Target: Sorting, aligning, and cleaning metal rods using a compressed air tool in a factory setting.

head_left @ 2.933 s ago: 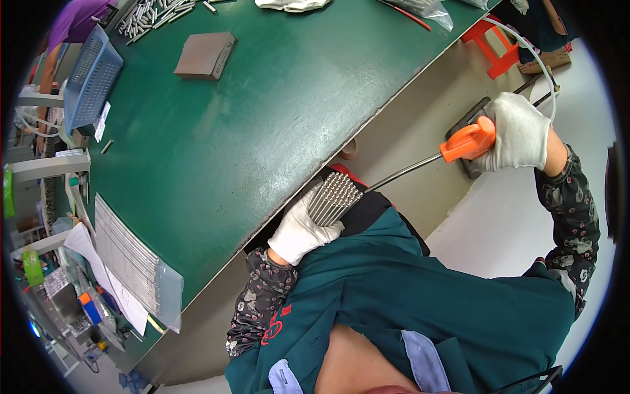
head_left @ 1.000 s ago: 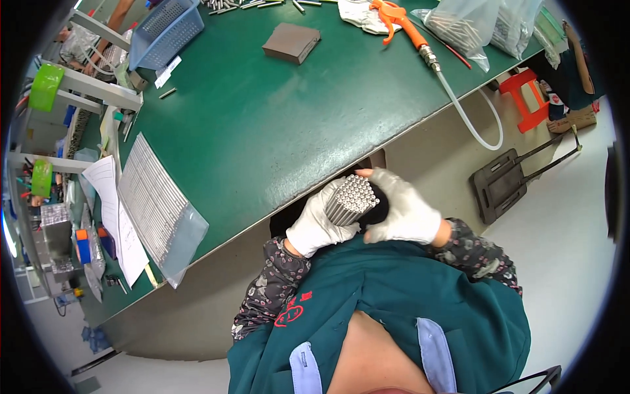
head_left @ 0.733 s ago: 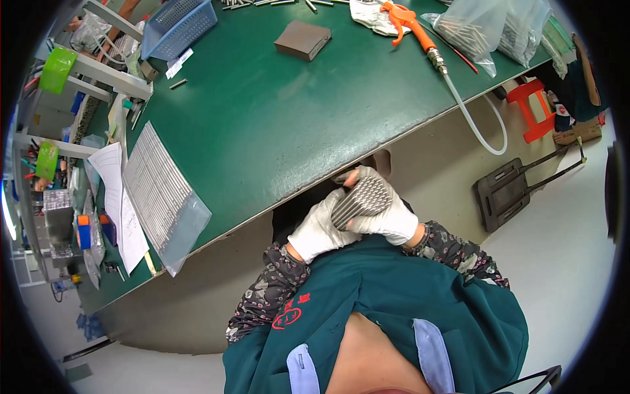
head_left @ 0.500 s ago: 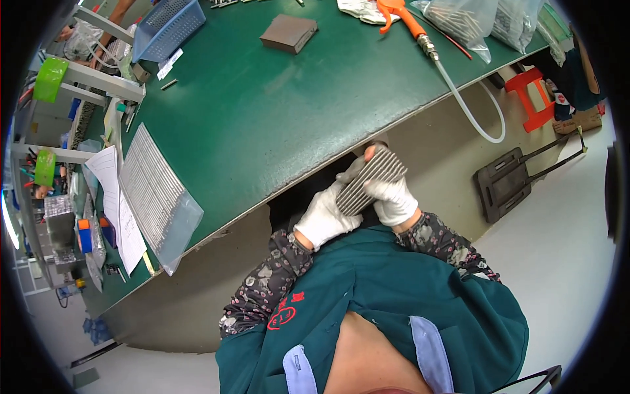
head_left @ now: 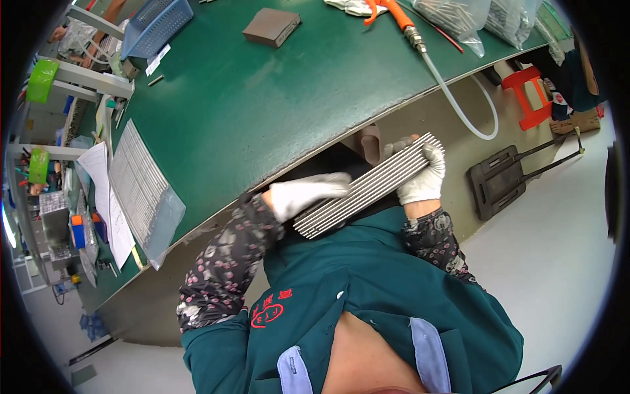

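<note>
A bundle of thin metal rods (head_left: 367,190) lies side by side in a flat, slanted row over my lap, just off the table's front edge. My right hand (head_left: 422,176), in a white glove with greyed fingertips, is closed round the upper right end of the bundle. By the lower left part of the rods is my left hand (head_left: 308,195), gloved too, its fingers stretched out and slightly blurred. I cannot tell whether it touches them.
The green table (head_left: 262,105) bears a brown block (head_left: 272,27), a blue basket (head_left: 157,26) and an orange air gun (head_left: 398,14) with a pale hose. Plastic-sheathed rods (head_left: 141,184) lie at left beside papers (head_left: 108,197). A black folding cart (head_left: 497,182) stands at right.
The rods, held compactly between both hands before, now stretch out lengthwise on a slant. My left hand has moved left and loosened its hold; my right hand has shifted right with the bundle's end.
</note>
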`<state>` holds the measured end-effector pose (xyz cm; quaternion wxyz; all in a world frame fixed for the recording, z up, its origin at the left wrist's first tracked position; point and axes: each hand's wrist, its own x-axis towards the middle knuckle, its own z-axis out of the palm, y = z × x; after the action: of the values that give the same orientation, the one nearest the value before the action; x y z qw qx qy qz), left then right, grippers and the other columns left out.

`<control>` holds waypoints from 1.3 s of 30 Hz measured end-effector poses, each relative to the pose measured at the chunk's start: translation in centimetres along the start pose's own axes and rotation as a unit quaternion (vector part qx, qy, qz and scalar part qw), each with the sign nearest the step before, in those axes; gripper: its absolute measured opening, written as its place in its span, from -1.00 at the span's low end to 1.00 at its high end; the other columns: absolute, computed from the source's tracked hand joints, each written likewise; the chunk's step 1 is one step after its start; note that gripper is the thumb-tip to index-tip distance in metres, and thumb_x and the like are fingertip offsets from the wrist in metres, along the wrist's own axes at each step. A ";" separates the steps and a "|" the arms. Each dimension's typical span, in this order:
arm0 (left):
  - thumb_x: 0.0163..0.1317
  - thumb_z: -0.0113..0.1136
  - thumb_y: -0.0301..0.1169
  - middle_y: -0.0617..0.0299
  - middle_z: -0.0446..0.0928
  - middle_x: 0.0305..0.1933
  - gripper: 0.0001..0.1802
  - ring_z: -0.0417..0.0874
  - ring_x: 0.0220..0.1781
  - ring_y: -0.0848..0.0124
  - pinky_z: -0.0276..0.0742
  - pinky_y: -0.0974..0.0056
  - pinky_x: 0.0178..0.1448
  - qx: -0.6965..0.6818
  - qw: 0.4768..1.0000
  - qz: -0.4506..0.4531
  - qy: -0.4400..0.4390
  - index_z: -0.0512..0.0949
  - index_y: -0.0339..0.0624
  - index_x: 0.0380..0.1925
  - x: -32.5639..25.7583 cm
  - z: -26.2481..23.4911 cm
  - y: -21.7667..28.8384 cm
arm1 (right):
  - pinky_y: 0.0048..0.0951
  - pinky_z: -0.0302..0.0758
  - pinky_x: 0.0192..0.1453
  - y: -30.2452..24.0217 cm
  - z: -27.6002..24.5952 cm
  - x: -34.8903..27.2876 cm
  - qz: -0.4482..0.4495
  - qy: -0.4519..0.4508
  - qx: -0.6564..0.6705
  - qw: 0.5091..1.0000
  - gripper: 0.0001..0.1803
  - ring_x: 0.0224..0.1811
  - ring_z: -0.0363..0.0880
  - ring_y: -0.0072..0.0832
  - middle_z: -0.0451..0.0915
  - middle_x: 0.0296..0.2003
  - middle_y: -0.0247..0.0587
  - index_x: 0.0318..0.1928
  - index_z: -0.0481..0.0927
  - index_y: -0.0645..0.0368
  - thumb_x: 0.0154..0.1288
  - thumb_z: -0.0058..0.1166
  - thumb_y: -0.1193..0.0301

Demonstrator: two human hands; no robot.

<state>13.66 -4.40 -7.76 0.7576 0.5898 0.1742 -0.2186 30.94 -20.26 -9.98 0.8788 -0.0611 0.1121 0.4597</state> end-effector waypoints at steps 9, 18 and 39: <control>0.18 0.00 -0.09 0.04 0.52 -0.22 -0.63 0.56 -0.19 0.10 0.48 -0.14 -0.13 -0.559 0.757 0.047 0.334 0.47 -0.19 -0.27 -5.2 6.7 -4.2 | -0.18 0.43 -0.03 4.3 5.5 -1.5 -0.036 -0.196 -0.240 0.950 -0.56 -0.33 0.49 -0.34 0.47 -0.41 -0.22 -0.14 0.37 0.11 -0.06 0.24 0.40; 0.23 -0.08 -0.18 0.13 0.55 -0.22 -0.62 0.61 -0.35 0.36 0.60 0.25 -0.42 -0.501 0.737 0.118 0.438 0.43 -0.19 -0.08 -11.1 5.8 -9.6 | -0.57 0.40 -0.12 14.9 8.9 -4.1 0.181 -0.423 -0.332 0.824 -0.46 -0.26 0.43 -0.63 0.44 -0.32 -0.35 -0.15 0.28 0.16 -0.15 0.30 0.51; 0.24 -0.13 -0.23 0.07 0.54 -0.14 -0.65 0.57 -0.12 0.20 0.48 0.09 0.04 -0.722 0.550 0.245 0.342 0.47 -0.24 -0.16 -8.6 5.6 -36.0 | -0.59 0.39 -0.07 22.9 -2.6 -1.6 0.486 -0.392 -0.521 0.582 -0.54 -0.22 0.37 -0.64 0.42 -0.31 -0.39 -0.18 0.35 0.16 -0.13 0.27 0.49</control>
<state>-12.93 -16.27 -31.35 0.8362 -0.1049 0.3682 0.3926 10.86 -9.06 -12.17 0.3002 -0.2589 -0.4889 0.7770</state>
